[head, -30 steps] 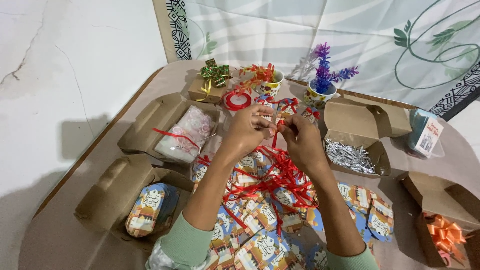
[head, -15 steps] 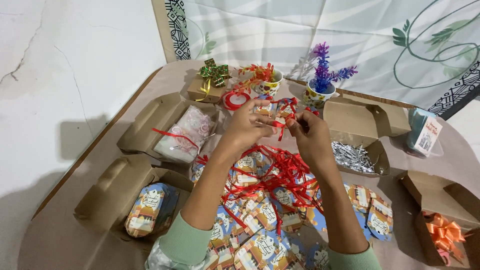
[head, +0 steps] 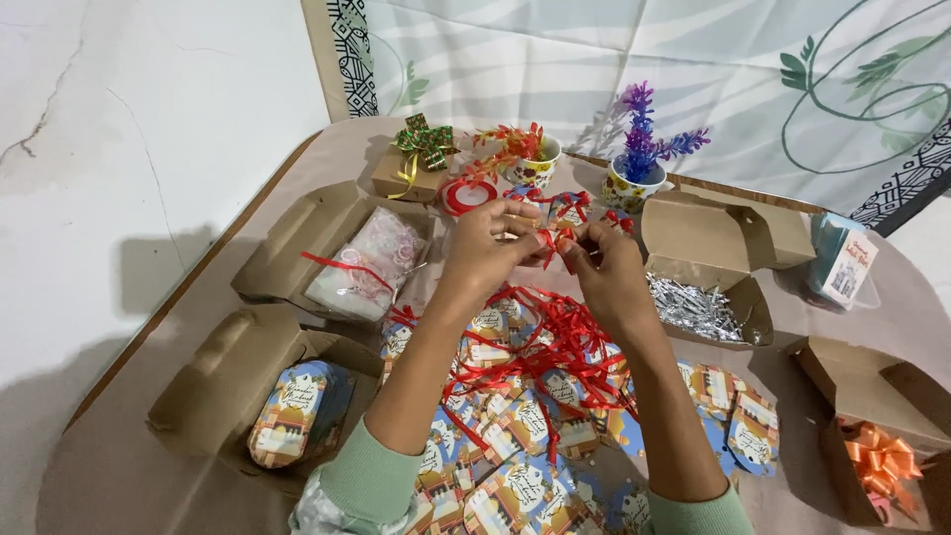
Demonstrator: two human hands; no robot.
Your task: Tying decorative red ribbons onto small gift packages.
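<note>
Brown table (head: 119, 466) w/ open cardboard boxes (head: 297, 248) all round, printed tags (head: 515, 426) heaped in the middle.
Both hands up over the pile, closer together vs a sec ago: left hand (head: 492, 243) & right hand (head: 604, 267) each pinched shut on the red ribbon (head: 551, 238), fingertips nearly touching, so the knot looks to be tightening; loose ribbon trails onto the tags.

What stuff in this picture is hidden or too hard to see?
All from the head view:
- What the left hand and right hand shape from the red ribbon: the fingers cover it.
- Contents of the clear bag in the open cardboard box: too blurred to tell.
- The box holding the orange bow: cut off by the right edge.
- Some printed tags: hidden under ribbon and forearms.
</note>
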